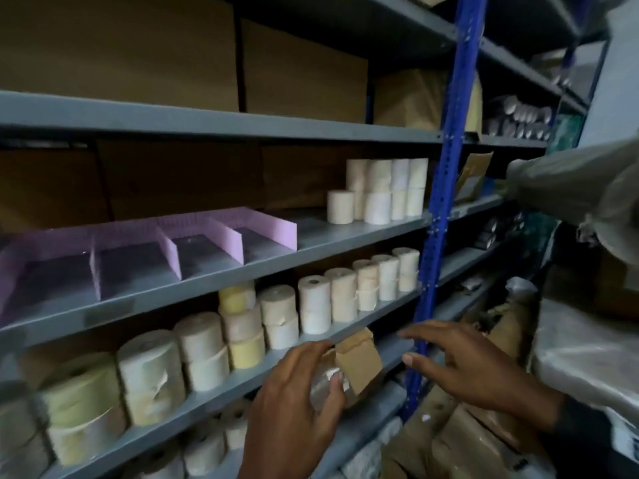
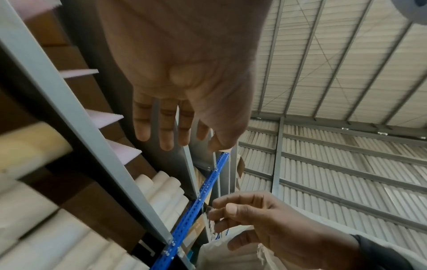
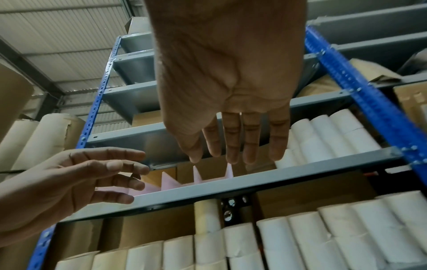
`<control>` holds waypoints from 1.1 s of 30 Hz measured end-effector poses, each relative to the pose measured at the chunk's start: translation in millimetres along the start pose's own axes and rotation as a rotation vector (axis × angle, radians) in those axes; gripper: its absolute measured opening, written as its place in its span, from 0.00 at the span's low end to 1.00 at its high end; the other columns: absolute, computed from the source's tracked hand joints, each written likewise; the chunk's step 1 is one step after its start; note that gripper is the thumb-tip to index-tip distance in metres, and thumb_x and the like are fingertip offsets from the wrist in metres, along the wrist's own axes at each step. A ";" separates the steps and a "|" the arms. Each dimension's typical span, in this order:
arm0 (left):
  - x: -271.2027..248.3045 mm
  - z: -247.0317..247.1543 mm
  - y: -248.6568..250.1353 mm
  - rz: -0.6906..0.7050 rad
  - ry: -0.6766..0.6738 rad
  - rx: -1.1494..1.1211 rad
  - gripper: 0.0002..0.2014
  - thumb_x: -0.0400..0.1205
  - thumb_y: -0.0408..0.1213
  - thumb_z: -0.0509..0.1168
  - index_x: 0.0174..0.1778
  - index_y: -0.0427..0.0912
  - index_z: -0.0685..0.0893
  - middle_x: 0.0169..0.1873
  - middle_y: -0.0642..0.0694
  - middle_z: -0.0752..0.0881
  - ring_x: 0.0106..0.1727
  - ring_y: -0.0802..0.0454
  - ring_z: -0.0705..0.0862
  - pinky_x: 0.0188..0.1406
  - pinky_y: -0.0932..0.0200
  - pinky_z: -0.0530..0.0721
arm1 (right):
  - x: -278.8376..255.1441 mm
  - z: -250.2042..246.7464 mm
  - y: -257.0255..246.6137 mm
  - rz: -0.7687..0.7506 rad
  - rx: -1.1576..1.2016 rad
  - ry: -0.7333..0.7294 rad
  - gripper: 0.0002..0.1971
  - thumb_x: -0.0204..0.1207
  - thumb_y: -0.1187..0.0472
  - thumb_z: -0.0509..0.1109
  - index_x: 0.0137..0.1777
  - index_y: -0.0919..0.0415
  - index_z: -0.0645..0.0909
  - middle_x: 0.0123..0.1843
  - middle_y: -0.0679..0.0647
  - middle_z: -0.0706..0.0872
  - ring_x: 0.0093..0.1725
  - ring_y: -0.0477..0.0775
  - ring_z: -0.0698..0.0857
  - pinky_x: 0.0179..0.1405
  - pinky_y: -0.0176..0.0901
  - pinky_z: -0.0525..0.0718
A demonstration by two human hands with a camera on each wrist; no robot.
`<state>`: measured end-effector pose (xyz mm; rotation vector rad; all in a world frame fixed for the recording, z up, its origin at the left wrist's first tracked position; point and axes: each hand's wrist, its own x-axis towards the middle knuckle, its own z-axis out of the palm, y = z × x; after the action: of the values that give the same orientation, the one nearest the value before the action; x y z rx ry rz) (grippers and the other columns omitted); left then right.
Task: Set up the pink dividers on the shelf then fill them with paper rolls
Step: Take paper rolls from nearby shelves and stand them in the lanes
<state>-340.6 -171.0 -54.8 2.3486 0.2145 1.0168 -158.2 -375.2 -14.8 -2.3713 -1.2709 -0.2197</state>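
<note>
The pink dividers (image 1: 166, 243) stand on the grey middle shelf (image 1: 345, 238) and form several empty compartments. Their tips show in the left wrist view (image 2: 105, 117) and the right wrist view (image 3: 171, 182). Cream paper rolls (image 1: 383, 191) are stacked at the right end of that same shelf. More rolls (image 1: 276, 316) line the shelf below. My left hand (image 1: 325, 361) hovers in front of the lower shelves with relaxed fingers (image 2: 166, 127) and holds nothing. To its right, my right hand (image 1: 415, 345) is also empty, its fingers (image 3: 231, 146) straight.
A brown taped cardboard box (image 1: 359, 357) sits on a low shelf behind my left hand. A blue perforated upright (image 1: 446, 188) ends the bay. Large cartons (image 1: 138, 53) fill the top shelf. White sacks (image 1: 581, 188) and brown wrapped packages (image 1: 466, 437) crowd the right.
</note>
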 end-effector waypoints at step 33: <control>373.1 226.2 -86.1 -0.267 0.130 0.053 0.25 0.85 0.55 0.68 0.78 0.55 0.77 0.70 0.56 0.83 0.71 0.58 0.79 0.72 0.58 0.78 | 426.8 -39.8 214.3 -0.205 0.018 0.107 0.22 0.79 0.43 0.71 0.71 0.49 0.82 0.70 0.45 0.83 0.49 0.30 0.78 0.57 0.35 0.73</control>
<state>87.4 -65.7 4.2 2.2261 0.5939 1.0414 261.9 -175.1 99.8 -2.1818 -1.4566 -0.3907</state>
